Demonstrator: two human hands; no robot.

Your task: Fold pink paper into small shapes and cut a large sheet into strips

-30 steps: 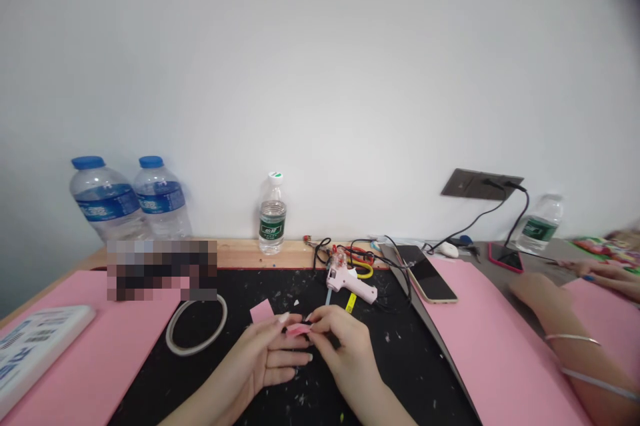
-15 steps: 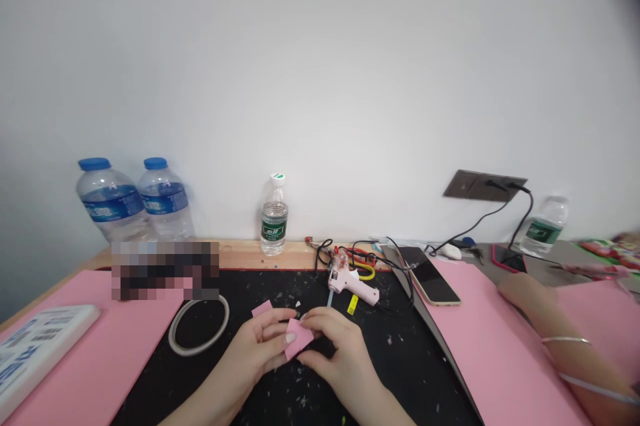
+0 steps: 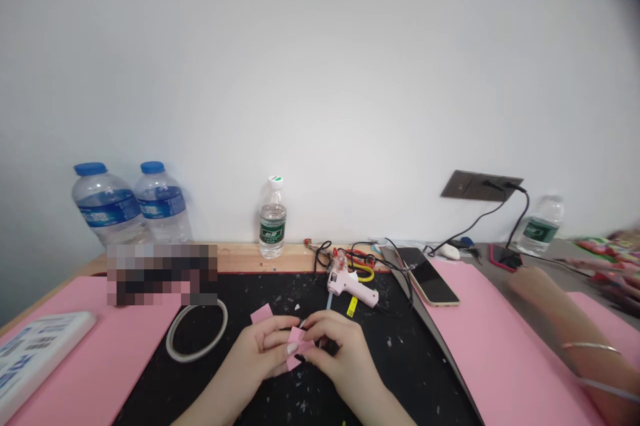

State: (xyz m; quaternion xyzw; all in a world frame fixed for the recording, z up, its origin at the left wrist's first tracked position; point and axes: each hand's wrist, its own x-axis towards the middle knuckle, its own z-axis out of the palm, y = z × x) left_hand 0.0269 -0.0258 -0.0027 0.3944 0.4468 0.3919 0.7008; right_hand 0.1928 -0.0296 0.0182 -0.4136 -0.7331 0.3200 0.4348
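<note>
Between my two hands is a small pink paper piece, folded or bent, over the black mat. My left hand pinches it from the left, thumb on top. My right hand has its fingertips and thumb closed on the right side of the same piece. Just beyond my left fingers lies another small pink paper piece. A pink glue gun with a pale glue stick rests beyond my right hand. Left of my left hand lies a roll of whitish tape.
Pink sheets lie on both sides, a phone on the right one and a white box on the left. Bottles stand along the wall. Cables and yellow-handled scissors lie behind the glue gun. A co-worker's arm reaches in at right.
The pink paper piece has turned between my fingers, and my right thumb has moved in against it. The co-worker's arm has shifted a little right. The view has moved slightly.
</note>
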